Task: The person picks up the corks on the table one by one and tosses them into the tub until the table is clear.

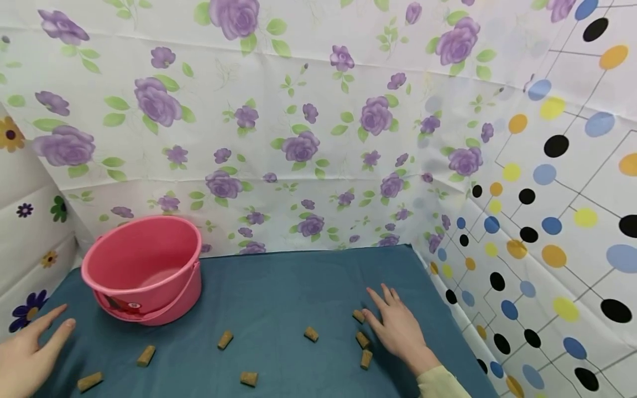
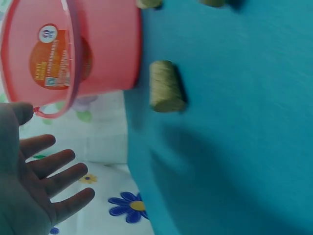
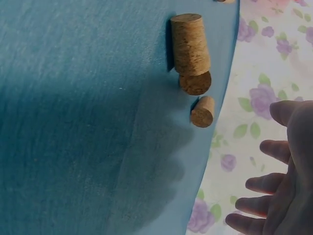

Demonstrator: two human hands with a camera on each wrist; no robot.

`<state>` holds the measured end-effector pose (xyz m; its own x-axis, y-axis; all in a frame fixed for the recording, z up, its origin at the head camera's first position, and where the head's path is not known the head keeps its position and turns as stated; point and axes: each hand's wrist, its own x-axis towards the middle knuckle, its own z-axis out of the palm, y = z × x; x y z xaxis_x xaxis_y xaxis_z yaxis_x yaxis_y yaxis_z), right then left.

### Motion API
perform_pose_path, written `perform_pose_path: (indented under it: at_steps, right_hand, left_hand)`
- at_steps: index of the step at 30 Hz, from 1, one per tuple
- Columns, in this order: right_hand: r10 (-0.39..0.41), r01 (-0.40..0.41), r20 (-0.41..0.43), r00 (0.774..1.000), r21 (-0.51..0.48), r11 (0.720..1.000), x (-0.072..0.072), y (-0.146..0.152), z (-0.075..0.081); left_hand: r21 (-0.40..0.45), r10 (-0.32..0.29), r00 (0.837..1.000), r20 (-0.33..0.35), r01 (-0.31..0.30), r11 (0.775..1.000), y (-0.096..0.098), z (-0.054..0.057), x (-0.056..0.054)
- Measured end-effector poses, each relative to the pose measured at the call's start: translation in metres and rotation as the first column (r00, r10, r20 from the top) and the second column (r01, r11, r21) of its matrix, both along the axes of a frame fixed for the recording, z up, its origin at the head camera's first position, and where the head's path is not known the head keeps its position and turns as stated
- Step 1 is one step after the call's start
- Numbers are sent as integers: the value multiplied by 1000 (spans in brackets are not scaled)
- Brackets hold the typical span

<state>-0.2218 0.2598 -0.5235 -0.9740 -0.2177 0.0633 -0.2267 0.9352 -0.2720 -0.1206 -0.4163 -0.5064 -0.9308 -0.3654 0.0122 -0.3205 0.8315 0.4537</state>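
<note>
My right hand [image 1: 398,326] hovers over the right side of the blue cloth, fingers spread and holding nothing. Beside its thumb lie three corks: one near the thumb tip [image 1: 358,316], another [image 1: 362,340] below it, and a third cork [image 1: 366,360] lowest. In the right wrist view a large-looking cork [image 3: 190,44] overlaps the one behind it. At the left edge my left hand [image 1: 30,351] is held with fingers apart and nothing in it. Nearest to it is a cork [image 1: 90,382] on the cloth; the left wrist view also shows a cork [image 2: 165,87] below the bucket.
A pink bucket [image 1: 149,298] with its handle down stands at the back left. More corks lie across the middle, among them one [image 1: 225,339], one [image 1: 249,378] and one [image 1: 311,334]. Flowered sheeting [image 1: 298,193] rises behind the blue cloth [image 1: 288,293]; dotted sheeting [image 1: 542,276] borders the right.
</note>
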Motion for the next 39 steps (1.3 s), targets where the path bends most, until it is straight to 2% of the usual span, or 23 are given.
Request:
perform_pose_path:
  at_steps: [1, 3, 6, 8, 12, 16, 18, 21, 23, 25, 28, 32, 39]
  right_hand:
    - [-1, 1, -3, 1000, -6, 1000, 1, 0, 1]
    - [-2, 2, -7, 1000, -11, 1000, 2, 0, 4]
    - [0, 0, -8, 1000, -22, 1000, 5, -1, 8]
    - [-3, 3, -3, 1000, -29, 1000, 6, -1, 11]
    - [-14, 14, 2, 1000, -43, 999, 10, 0, 16]
    - [-16, 15, -13, 1000, -59, 998, 13, 0, 17]
    - [-8, 7, -23, 1000, -67, 998, 14, -1, 16]
    - [0, -2, -31, 1000, -68, 998, 16, -2, 12]
    - [6, -8, -39, 999, -65, 998, 17, -2, 11]
    - [7, -10, -45, 999, -61, 998, 17, -3, 10]
    - [6, -10, -51, 999, -66, 998, 17, -3, 11]
    - [8, -13, -65, 998, -69, 998, 17, -4, 12]
    - [10, -14, -71, 997, -60, 998, 19, -7, 11]
  left_hand:
    - [21, 33, 999, -38, -33, 999, 3, 3, -1]
    - [53, 67, 990, -121, -60, 997, 6, 10, -5]
    - [72, 90, 978, -188, -78, 994, 10, 20, -13]
    - [68, 84, 975, -206, -72, 995, 10, 28, -19]
    - [56, 76, 978, -196, -66, 996, 13, 45, -31]
    - [112, 128, 977, -170, -110, 988, 16, 61, -42]
    - [181, 172, 975, -143, -145, 973, 16, 67, -47]
    - [295, 229, 967, -116, -186, 937, 15, 72, -53]
    - [356, 247, 962, -113, -193, 914, 14, 73, -56]
    - [387, 247, 962, -118, -185, 903, 14, 74, -59]
    - [378, 211, 972, -103, -158, 912, 12, 74, -65]
    - [318, 152, 984, -89, -116, 941, 13, 76, -73]
    - [255, 119, 987, -113, -87, 963, 19, 78, -79]
